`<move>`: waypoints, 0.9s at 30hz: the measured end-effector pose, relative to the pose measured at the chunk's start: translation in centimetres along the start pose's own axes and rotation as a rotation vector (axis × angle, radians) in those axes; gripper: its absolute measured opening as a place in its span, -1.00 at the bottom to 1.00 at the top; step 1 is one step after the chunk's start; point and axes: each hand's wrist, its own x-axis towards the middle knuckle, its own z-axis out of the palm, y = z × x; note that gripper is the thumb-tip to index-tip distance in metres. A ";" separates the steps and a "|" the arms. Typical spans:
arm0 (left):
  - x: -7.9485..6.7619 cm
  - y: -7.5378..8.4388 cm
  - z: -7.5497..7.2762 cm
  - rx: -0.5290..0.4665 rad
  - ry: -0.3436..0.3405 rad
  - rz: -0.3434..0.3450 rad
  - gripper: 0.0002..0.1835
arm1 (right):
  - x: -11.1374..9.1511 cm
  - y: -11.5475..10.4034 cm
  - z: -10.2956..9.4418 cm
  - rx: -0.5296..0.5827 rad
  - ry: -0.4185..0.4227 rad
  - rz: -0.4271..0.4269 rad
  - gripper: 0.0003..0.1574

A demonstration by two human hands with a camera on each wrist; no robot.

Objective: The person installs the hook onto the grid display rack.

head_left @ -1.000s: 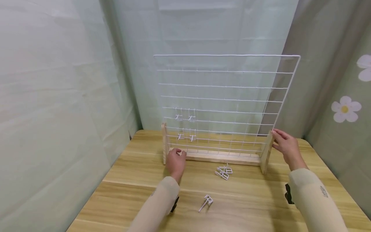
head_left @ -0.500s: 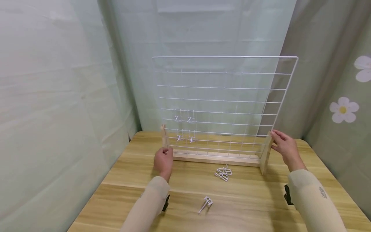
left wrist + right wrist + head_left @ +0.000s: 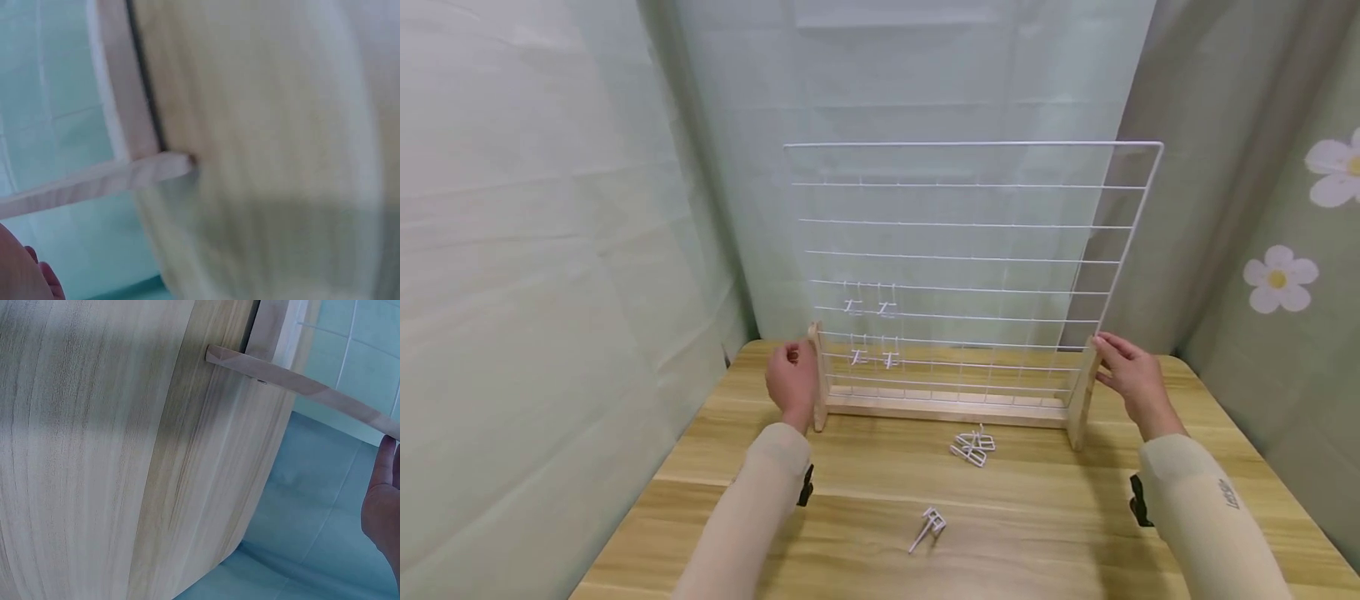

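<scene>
A white wire grid panel (image 3: 973,143) stands upright in a wooden base (image 3: 940,412) with two wooden side posts. Several white hooks (image 3: 889,360) hang on its lower left part. My right hand (image 3: 1135,382) pinches the upper end of the right side post (image 3: 1081,402); in the right wrist view its fingertip (image 3: 387,445) touches that post. Loosely curled, my left hand (image 3: 793,377) is just left of the left side post (image 3: 817,383), with nothing visible in it. The left wrist view shows this hand (image 3: 25,278) apart from the post.
On the wood-grain table (image 3: 1022,517), a small pile of white hooks (image 3: 974,447) lies in front of the base. A single white hook (image 3: 929,527) lies nearer to me. Pale green curtains (image 3: 587,250) surround the table behind and at the sides.
My left hand has moved left and up, from the front of the base to outside the left side post. My right hand has stayed at the right post. The view has shifted slightly.
</scene>
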 end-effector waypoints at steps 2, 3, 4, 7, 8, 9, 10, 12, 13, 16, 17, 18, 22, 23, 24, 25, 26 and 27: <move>0.7 0.6 0.1 -0.038 -0.017 0.028 -0.64 | 0.0 0.0 -0.1 0.003 0.002 -0.003 -0.17; 1.1 0.9 0.1 -0.058 -0.032 0.037 -0.65 | 0.0 -0.1 -0.1 0.003 0.002 -0.005 -0.17; 1.4 1.1 0.0 -0.077 -0.049 0.048 -0.64 | 0.0 -0.1 0.0 0.001 0.002 -0.005 -0.17; 2.3 1.6 -0.3 -0.134 -0.115 0.063 -0.61 | 0.1 -0.2 0.3 -0.035 0.002 -0.013 -0.16; 2.6 1.7 -0.3 -0.148 -0.140 0.063 -0.60 | 0.1 -0.2 0.4 -0.052 0.003 -0.016 -0.16; 2.8 1.7 -0.4 -0.159 -0.165 0.062 -0.59 | 0.1 -0.2 0.5 -0.055 0.005 -0.014 -0.15; 3.1 1.8 -0.5 -0.172 -0.187 0.066 -0.59 | 0.1 -0.2 0.6 -0.061 0.005 -0.013 -0.14; 3.5 1.7 -0.5 -0.184 -0.226 0.071 -0.57 | 0.2 -0.1 0.8 -0.062 0.007 -0.007 -0.14; 3.7 1.6 -0.5 -0.187 -0.245 0.070 -0.56 | 0.2 -0.1 0.9 -0.056 0.008 -0.003 -0.13; 4.1 1.4 -0.6 -0.193 -0.281 0.056 -0.55 | 0.3 0.0 1.0 -0.046 0.008 0.013 -0.13; 4.1 1.3 -0.6 -0.195 -0.290 0.048 -0.55 | 0.3 0.0 1.0 -0.040 0.009 0.015 -0.13; 4.2 1.3 -0.7 -0.198 -0.298 0.039 -0.55 | 0.3 -0.1 1.0 -0.039 0.010 0.018 -0.13; 4.4 1.3 -0.8 -0.241 -0.347 0.021 -0.58 | 0.4 -0.2 0.9 -0.041 0.016 0.015 -0.11; 4.4 1.4 -0.8 -0.248 -0.366 0.020 -0.57 | 0.3 -0.2 0.9 -0.043 0.021 0.014 -0.11; 4.5 1.5 -0.8 -0.253 -0.386 0.020 -0.57 | 0.3 -0.3 0.8 -0.048 0.025 0.016 -0.11; 4.5 1.6 -0.8 -0.255 -0.404 0.021 -0.57 | 0.3 -0.3 0.8 -0.054 0.030 0.016 -0.12; 4.5 1.7 -0.8 -0.254 -0.420 0.023 -0.57 | 0.2 -0.3 0.7 -0.063 0.039 0.019 -0.13; 4.6 1.8 -0.8 -0.246 -0.437 0.027 -0.57 | 0.2 -0.3 0.7 -0.072 0.046 0.018 -0.13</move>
